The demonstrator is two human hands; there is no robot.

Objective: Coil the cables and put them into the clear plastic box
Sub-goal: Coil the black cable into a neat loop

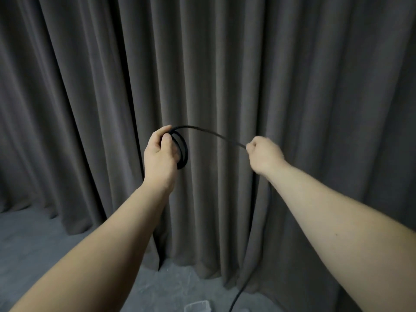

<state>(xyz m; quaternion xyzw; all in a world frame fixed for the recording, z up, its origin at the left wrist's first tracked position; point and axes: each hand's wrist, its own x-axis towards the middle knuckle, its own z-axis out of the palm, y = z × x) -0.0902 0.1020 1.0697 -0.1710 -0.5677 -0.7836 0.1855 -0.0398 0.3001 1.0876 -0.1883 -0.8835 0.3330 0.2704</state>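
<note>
**Black cable held mid-coil**

The black cable (182, 147) hangs in loops from the left hand (160, 154), fingers curled round them. A strand arcs right to the right hand (263, 154), fisted on it. Both arms reach toward the grey curtain (315, 86); the clear plastic box (198, 306) sits near, low.

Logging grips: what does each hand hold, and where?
Left hand grips the cable at its coiled loops; right hand pinches the straight run.

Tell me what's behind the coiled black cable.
Behind the coiled black cable, held up by the left hand, hang grey curtain folds. Whatever lies beyond the curtain is hidden.
</note>
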